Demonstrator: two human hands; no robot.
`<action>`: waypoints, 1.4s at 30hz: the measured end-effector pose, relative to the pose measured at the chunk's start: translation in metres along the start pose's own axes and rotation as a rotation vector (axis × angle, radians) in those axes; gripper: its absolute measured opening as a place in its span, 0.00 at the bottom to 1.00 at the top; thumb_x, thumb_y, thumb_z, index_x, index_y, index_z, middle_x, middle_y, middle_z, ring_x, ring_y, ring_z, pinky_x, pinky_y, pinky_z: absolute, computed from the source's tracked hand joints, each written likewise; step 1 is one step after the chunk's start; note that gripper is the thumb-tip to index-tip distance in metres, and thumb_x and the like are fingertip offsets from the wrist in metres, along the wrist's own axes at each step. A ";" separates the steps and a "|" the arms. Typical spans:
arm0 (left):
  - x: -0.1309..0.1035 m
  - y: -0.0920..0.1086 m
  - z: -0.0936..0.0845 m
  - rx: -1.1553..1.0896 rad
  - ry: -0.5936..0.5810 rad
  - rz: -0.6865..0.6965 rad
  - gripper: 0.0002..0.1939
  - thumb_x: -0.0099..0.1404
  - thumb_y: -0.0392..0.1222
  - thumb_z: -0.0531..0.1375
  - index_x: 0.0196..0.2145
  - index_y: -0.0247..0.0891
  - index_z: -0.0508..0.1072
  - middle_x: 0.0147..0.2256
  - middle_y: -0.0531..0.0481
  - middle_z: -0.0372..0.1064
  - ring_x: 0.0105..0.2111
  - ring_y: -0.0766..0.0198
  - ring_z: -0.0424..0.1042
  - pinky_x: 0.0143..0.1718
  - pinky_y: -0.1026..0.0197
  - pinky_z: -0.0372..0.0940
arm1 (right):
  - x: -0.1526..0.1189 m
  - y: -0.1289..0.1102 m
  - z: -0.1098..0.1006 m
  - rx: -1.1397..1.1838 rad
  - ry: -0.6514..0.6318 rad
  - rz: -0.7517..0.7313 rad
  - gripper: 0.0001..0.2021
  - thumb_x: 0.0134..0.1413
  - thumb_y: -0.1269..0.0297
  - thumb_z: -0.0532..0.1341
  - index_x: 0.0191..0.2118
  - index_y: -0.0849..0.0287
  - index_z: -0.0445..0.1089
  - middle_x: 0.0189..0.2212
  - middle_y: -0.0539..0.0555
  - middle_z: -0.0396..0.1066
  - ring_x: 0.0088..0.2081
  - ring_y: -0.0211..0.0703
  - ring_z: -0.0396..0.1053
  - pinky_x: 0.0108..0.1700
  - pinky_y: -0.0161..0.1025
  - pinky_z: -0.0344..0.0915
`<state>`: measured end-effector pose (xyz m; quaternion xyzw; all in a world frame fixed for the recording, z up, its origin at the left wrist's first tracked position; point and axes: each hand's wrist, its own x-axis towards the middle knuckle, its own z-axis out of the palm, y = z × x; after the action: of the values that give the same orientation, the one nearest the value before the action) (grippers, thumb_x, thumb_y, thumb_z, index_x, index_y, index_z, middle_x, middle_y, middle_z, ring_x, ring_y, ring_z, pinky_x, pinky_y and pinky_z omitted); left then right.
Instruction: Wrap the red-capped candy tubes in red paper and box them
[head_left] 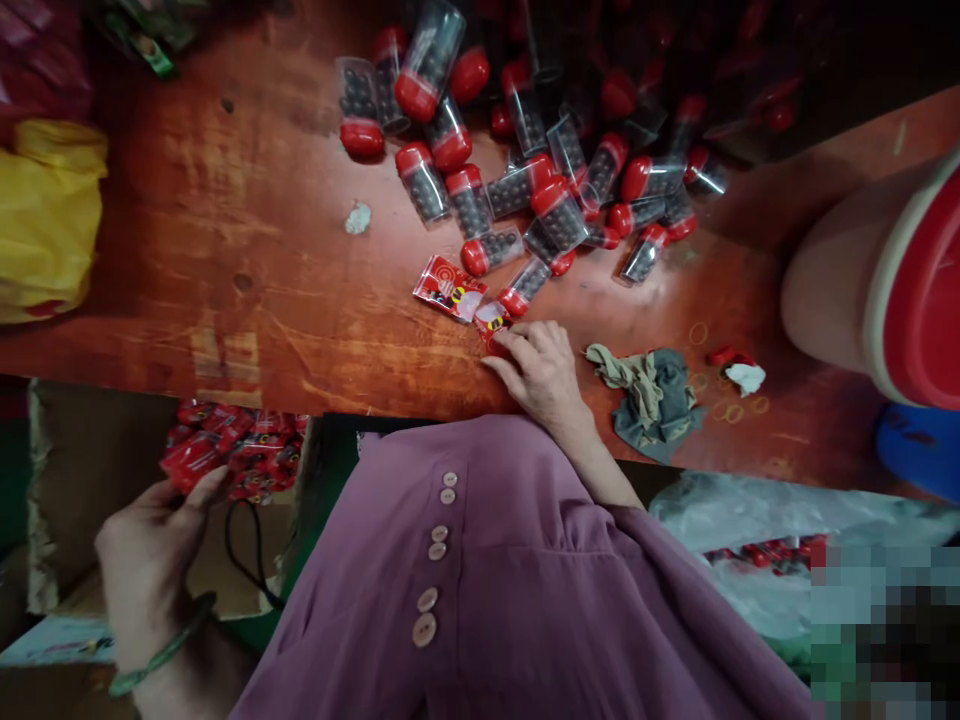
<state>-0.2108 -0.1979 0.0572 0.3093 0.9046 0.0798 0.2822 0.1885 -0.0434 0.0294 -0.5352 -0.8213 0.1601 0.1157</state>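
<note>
my right hand (541,375) pins one red sachet (491,325) mid-frame, fingers flat; left hand (146,560) pinches sachets (191,462) from the box (75,470) lower left; capsules (525,170) heaped above, most sachets unplaced.

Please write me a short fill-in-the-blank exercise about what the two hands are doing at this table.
1. The right hand presses a red packet on the ____ table.
2. The left hand reaches into a cardboard box of red ____.
3. The clear tubes of dark pellets have ____ caps.
4. A crumpled ____ lies right of the right hand.

Missing words: wooden; packets; red; rag
</note>
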 end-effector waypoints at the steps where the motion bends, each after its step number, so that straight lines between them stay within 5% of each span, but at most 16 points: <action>1: 0.001 -0.009 -0.004 0.088 0.031 0.035 0.12 0.52 0.58 0.66 0.21 0.52 0.72 0.13 0.56 0.64 0.24 0.50 0.69 0.26 0.55 0.52 | -0.003 0.004 0.001 -0.054 0.010 0.026 0.17 0.64 0.53 0.58 0.47 0.60 0.74 0.40 0.60 0.73 0.41 0.51 0.65 0.42 0.47 0.61; 3: 0.001 -0.012 -0.009 0.185 0.090 0.112 0.21 0.48 0.57 0.68 0.16 0.47 0.62 0.08 0.53 0.49 0.26 0.45 0.71 0.27 0.58 0.45 | -0.010 0.008 0.004 -0.107 0.019 0.078 0.19 0.63 0.52 0.59 0.50 0.60 0.73 0.43 0.61 0.72 0.43 0.53 0.64 0.42 0.48 0.60; 5: -0.003 0.003 -0.007 0.188 0.122 0.190 0.23 0.49 0.57 0.68 0.16 0.45 0.59 0.08 0.52 0.45 0.33 0.40 0.74 0.29 0.57 0.44 | -0.014 0.010 0.008 -0.099 0.026 0.119 0.19 0.63 0.51 0.59 0.51 0.59 0.73 0.43 0.62 0.71 0.43 0.53 0.63 0.43 0.48 0.60; 8: -0.010 0.051 0.011 0.061 0.053 0.297 0.13 0.58 0.57 0.62 0.24 0.48 0.73 0.17 0.54 0.67 0.41 0.41 0.75 0.32 0.52 0.53 | -0.018 0.010 0.017 -0.058 0.062 0.124 0.16 0.65 0.55 0.56 0.48 0.59 0.75 0.40 0.60 0.72 0.41 0.50 0.63 0.42 0.46 0.59; 11: -0.015 0.111 0.044 -0.230 -0.271 0.347 0.13 0.57 0.56 0.65 0.36 0.48 0.80 0.36 0.56 0.80 0.38 0.52 0.76 0.40 0.51 0.65 | -0.020 0.010 0.024 -0.045 0.085 0.098 0.14 0.67 0.60 0.54 0.43 0.57 0.77 0.36 0.58 0.73 0.37 0.47 0.63 0.40 0.45 0.56; 15: -0.022 0.175 0.093 -0.443 -0.480 0.504 0.17 0.58 0.55 0.66 0.38 0.41 0.81 0.37 0.49 0.80 0.36 0.59 0.76 0.42 0.58 0.68 | -0.025 0.011 0.028 -0.009 0.115 0.041 0.13 0.67 0.64 0.55 0.41 0.55 0.78 0.36 0.57 0.75 0.37 0.45 0.64 0.40 0.45 0.55; 19: -0.033 0.213 0.125 -0.661 -0.822 0.413 0.25 0.56 0.64 0.65 0.35 0.36 0.80 0.31 0.46 0.78 0.30 0.61 0.75 0.34 0.61 0.69 | -0.028 0.008 0.027 -0.057 0.264 -0.061 0.11 0.65 0.65 0.57 0.37 0.54 0.78 0.31 0.55 0.75 0.34 0.43 0.66 0.38 0.44 0.55; 23: -0.036 0.227 0.135 -0.714 -0.836 0.473 0.24 0.57 0.62 0.65 0.24 0.36 0.77 0.23 0.50 0.73 0.25 0.65 0.70 0.31 0.63 0.66 | -0.024 -0.003 0.027 -0.055 0.347 -0.212 0.09 0.62 0.68 0.59 0.36 0.54 0.77 0.30 0.53 0.75 0.32 0.40 0.67 0.37 0.43 0.55; 27: -0.031 0.228 0.131 -0.643 -0.689 0.583 0.20 0.59 0.53 0.64 0.18 0.36 0.72 0.17 0.56 0.65 0.20 0.69 0.60 0.23 0.65 0.55 | -0.016 -0.008 0.022 0.128 0.182 -0.268 0.07 0.63 0.61 0.61 0.37 0.55 0.76 0.32 0.54 0.75 0.34 0.41 0.68 0.39 0.43 0.57; 29: -0.027 0.227 0.128 -0.628 -0.624 0.608 0.20 0.59 0.50 0.64 0.15 0.37 0.70 0.15 0.57 0.60 0.18 0.70 0.57 0.22 0.64 0.52 | -0.009 -0.003 0.014 0.201 0.178 -0.226 0.10 0.61 0.56 0.62 0.37 0.56 0.76 0.33 0.55 0.75 0.36 0.42 0.68 0.40 0.43 0.59; 32: -0.021 0.226 0.126 -0.640 -0.564 0.618 0.14 0.57 0.47 0.65 0.20 0.37 0.76 0.18 0.55 0.68 0.20 0.68 0.62 0.24 0.64 0.57 | 0.005 0.012 -0.006 0.115 0.199 -0.040 0.10 0.65 0.62 0.58 0.43 0.57 0.75 0.37 0.57 0.74 0.39 0.46 0.67 0.43 0.45 0.62; 37: -0.015 0.226 0.127 -0.617 -0.555 0.585 0.12 0.53 0.48 0.69 0.21 0.39 0.79 0.20 0.52 0.74 0.22 0.65 0.68 0.25 0.63 0.61 | 0.035 0.032 -0.033 -0.198 -0.076 0.035 0.25 0.58 0.79 0.54 0.58 0.53 0.68 0.57 0.63 0.64 0.50 0.55 0.61 0.47 0.52 0.61; 42: -0.010 0.228 0.127 -0.597 -0.516 0.634 0.12 0.52 0.49 0.70 0.20 0.39 0.79 0.18 0.54 0.70 0.20 0.68 0.63 0.23 0.64 0.56 | 0.052 0.034 -0.036 -0.282 -0.244 -0.058 0.22 0.62 0.75 0.54 0.58 0.52 0.67 0.63 0.63 0.57 0.54 0.60 0.58 0.47 0.55 0.59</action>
<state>-0.0161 -0.0264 0.0290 0.4842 0.6047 0.3375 0.5347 0.2096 0.0221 0.0501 -0.4987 -0.8587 0.1038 -0.0565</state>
